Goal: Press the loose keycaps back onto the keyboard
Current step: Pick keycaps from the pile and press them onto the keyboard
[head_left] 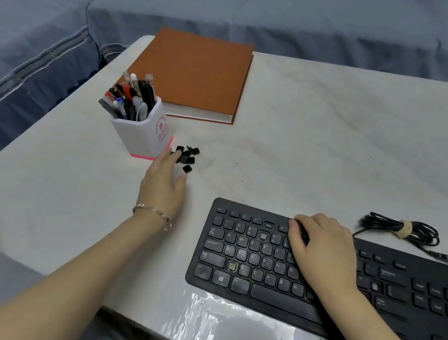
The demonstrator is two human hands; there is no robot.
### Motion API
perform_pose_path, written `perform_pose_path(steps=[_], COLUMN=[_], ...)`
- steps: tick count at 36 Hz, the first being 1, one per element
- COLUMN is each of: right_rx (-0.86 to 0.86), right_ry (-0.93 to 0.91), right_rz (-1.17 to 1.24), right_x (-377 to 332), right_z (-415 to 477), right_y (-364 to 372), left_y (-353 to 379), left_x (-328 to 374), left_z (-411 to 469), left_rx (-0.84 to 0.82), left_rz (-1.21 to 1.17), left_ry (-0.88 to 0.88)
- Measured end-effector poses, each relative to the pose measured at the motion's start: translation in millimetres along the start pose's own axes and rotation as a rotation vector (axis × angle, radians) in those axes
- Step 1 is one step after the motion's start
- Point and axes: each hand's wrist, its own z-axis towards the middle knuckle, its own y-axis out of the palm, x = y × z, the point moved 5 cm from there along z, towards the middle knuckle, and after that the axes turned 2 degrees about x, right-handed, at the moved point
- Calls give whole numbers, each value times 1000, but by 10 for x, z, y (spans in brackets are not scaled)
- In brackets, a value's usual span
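Surface: pale table [328,122], marble-like w/ faint grey veining, matte, a few dark specks; near edge has a glossy, wrinkled, reflective strip. Behind and to the left: blue-grey fabric sofa [186,0], soft folds, piped seams.

Items: brown hardback notebook [194,75], flat, closed, at far-left corner. White squarish pen cup [145,134] w/ pink base and red print, packed w/ pens, just in front of the notebook. Black cable [402,229], coiled, tied w/ a pale strap, USB plug lying to the right, behind the keyboard.

Keyboard [245,262]: black plastic, dusty, low-profile keys, lies near the front edge, right part runs out of view. Two bare sockets w/ pale centres show, one in number row, one in bottom letter row.

Loose keycaps [187,158]: small black squares, in a tight pile just right of the cup's base, well apart from the keyboard.

Left hand [165,186], thin bracelet [153,213] at wrist: fingers stretched nearly straight, tips touching the pile's left side; thumb spread, just below the nearest cap.

Right hand [324,255]: on the keyboard, fingers bent, tips on top rows; whether a cap is under them, can't tell.
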Motion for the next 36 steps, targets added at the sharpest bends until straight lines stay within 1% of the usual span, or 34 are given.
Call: perform_pose_path(steps=[2, 6, 8, 9, 14, 18, 23, 27, 33, 36], right_rx=[4, 7, 13, 14, 13, 13, 8, 20, 19, 4], right_ry=[2, 8, 11, 13, 10, 7, 7, 6, 7, 12], right_rz=[5, 10, 9, 10, 13, 12, 9, 14, 11, 4], right_x=[-4, 3, 1, -3, -3, -3, -8, -6, -8, -9], right_z=[2, -3, -2, 0, 7, 7, 9, 5, 4, 6], right_y=[-5, -10, -15, -17, -18, -20, -17, -15, -3, 3], left_y=[77, 276, 309, 305, 257, 221, 186, 147, 120, 88], left_x=[-56, -149, -185, -192, -116, -82, -66, -70, -78, -113], left_z=[177, 321, 334, 332, 209, 30, -153, -225, -295, -300], left_rx=[-44, -181, -177, -162, -167, -206, -258, -251, -244, -223], left_rz=[54, 134, 185, 174, 38, -47, -44, -32, 57, 78], left_ry=[7, 31, 36, 32, 77, 45, 31, 35, 128, 122])
